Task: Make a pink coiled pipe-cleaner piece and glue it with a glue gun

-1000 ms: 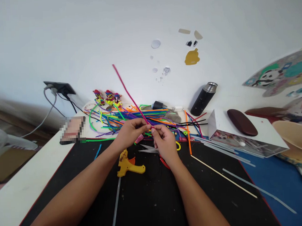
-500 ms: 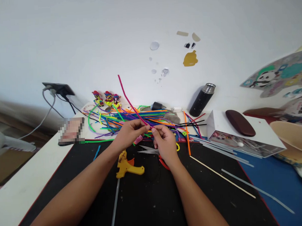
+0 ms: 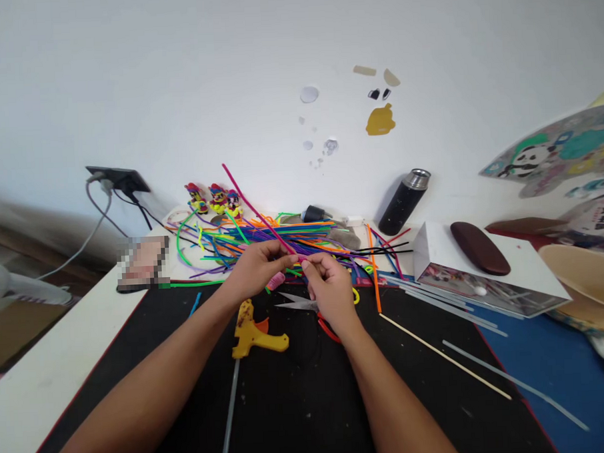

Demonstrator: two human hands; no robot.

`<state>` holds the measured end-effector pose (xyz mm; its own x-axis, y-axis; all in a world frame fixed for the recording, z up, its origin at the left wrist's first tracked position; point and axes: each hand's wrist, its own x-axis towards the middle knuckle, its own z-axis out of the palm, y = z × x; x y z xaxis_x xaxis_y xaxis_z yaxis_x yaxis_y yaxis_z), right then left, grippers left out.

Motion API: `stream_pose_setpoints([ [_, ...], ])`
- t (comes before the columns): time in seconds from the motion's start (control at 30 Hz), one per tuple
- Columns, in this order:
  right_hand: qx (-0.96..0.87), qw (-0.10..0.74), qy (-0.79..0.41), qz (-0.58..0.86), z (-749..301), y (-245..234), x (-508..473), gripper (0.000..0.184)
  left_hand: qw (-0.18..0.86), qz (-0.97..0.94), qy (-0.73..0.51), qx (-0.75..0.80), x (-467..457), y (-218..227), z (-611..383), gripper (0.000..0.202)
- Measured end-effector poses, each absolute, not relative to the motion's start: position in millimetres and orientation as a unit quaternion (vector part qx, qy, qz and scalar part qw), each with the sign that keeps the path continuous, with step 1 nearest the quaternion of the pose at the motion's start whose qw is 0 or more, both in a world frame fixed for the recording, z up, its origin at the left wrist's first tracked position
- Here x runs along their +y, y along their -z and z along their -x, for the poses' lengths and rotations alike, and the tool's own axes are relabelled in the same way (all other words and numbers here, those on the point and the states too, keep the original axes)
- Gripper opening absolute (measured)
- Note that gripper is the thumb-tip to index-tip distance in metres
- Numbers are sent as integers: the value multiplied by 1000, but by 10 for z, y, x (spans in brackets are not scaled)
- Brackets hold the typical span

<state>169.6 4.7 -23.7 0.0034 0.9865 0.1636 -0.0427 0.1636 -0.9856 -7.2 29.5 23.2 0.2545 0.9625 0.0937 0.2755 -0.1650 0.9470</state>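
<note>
A magenta pipe cleaner [image 3: 254, 205] runs up and to the left from between my fingertips. My left hand [image 3: 260, 267] is closed in a pinch on it. My right hand [image 3: 329, 285] also pinches it, close beside the left fingertips; the bit between them is mostly covered. Just under my left hand shows a small pink coil [image 3: 276, 281]. Scissors [image 3: 298, 301] with a red and yellow handle lie below my right hand, which partly hides them. Nearer to me lies a yellow glue gun [image 3: 257, 338] with a long glue stick [image 3: 231, 413] sticking out of it.
Behind my hands spreads a pile of coloured pipe cleaners [image 3: 222, 240]. Three small figures [image 3: 217, 198] stand by the wall. To the right are a black thermos [image 3: 405, 202], a white box [image 3: 484, 272] with a dark glasses case [image 3: 480, 247], a wooden stick [image 3: 445, 356] and several glue sticks [image 3: 514, 384].
The free end of the magenta pipe cleaner has swung left and lower, and it now looks straighter. Both hands stay pinched in nearly the same place.
</note>
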Motion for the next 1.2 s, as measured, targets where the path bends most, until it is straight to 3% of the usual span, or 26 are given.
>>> stream_pose_setpoints([
  [0.47,-667,465,-353,463,-1716,205,36,21,337,-749,-308,479,281,-342,189,24],
  [0.83,-536,519,-508,431,-1676,223,36,31,454,-656,-390,460,303,-274,92,39],
  [1.07,-549,524,-483,437,-1693,223,44,32,499,-637,-373,455,279,-323,123,40],
  [1.2,-572,510,-458,449,-1691,236,39,31,471,-652,-366,468,306,-372,188,37],
])
